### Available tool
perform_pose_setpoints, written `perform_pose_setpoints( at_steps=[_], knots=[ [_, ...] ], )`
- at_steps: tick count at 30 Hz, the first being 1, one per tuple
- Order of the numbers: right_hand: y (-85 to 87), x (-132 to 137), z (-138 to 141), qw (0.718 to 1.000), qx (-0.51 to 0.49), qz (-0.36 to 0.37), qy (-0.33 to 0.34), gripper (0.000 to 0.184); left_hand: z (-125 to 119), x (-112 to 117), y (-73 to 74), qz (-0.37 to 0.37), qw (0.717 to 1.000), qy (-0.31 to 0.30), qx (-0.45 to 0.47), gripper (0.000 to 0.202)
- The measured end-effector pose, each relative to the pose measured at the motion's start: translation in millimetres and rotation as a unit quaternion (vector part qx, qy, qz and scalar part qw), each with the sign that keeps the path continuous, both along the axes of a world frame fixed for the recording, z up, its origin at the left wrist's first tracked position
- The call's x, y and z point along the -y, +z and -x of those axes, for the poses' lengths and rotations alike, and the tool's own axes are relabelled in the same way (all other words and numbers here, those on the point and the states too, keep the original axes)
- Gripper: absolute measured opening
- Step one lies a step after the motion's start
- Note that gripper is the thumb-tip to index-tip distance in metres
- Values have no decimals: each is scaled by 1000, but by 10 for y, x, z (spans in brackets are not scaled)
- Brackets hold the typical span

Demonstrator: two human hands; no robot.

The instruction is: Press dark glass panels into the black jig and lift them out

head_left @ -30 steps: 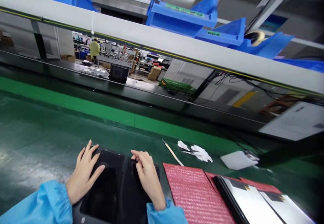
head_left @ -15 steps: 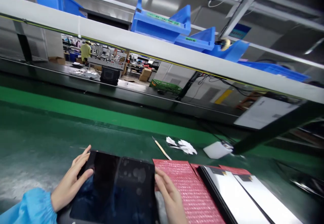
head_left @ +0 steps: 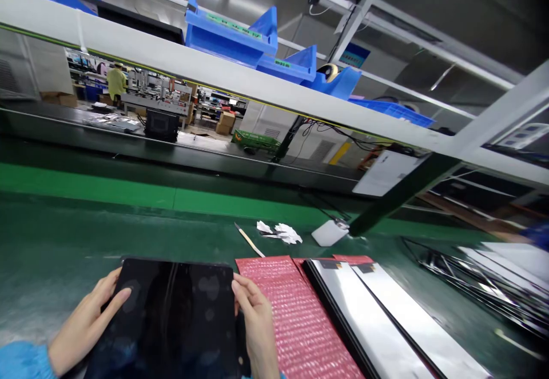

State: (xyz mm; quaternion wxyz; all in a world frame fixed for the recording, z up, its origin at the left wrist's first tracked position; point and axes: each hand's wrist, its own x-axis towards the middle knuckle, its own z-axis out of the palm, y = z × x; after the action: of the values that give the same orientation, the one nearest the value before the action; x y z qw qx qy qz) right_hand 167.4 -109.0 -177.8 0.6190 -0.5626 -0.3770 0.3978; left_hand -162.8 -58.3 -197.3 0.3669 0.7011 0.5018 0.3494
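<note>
A glossy black tablet-like panel [head_left: 171,316] sits low in the head view, over the green belt [head_left: 64,236]. My left hand [head_left: 88,324] grips its left edge, thumb lying on the glass. My right hand [head_left: 253,322] holds the right edge with fingers curled against it. Both wrists wear light blue sleeves. A pink bubble-wrap sheet [head_left: 295,322] lies just right of the panel, touching my right hand.
Right of the pink sheet lie flat panels with white faces and black frames [head_left: 373,322]. Beyond are a thin wooden stick [head_left: 249,240], crumpled white paper [head_left: 278,232] and a white pad [head_left: 328,233]. Blue bins [head_left: 231,33] stand on the shelf above. A distant person in yellow [head_left: 115,80] works.
Both hands shifted from lying on top of the panel to gripping its side edges. The view swung to the right, bringing more panels into sight on the right.
</note>
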Motion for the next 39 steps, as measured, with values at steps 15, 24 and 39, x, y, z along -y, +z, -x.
perform_pose_setpoints(
  at_steps=[15,24,39],
  knots=[
    [46,-5,18,993,-120,9,13,31,-72,-3,93,133,987,17,85,66],
    [-25,-3,-11,992,-125,13,11,32,-59,-29,43,112,988,51,97,67],
    [132,25,88,983,-166,-7,81,34,-117,-14,330,216,934,71,275,70]
  ],
)
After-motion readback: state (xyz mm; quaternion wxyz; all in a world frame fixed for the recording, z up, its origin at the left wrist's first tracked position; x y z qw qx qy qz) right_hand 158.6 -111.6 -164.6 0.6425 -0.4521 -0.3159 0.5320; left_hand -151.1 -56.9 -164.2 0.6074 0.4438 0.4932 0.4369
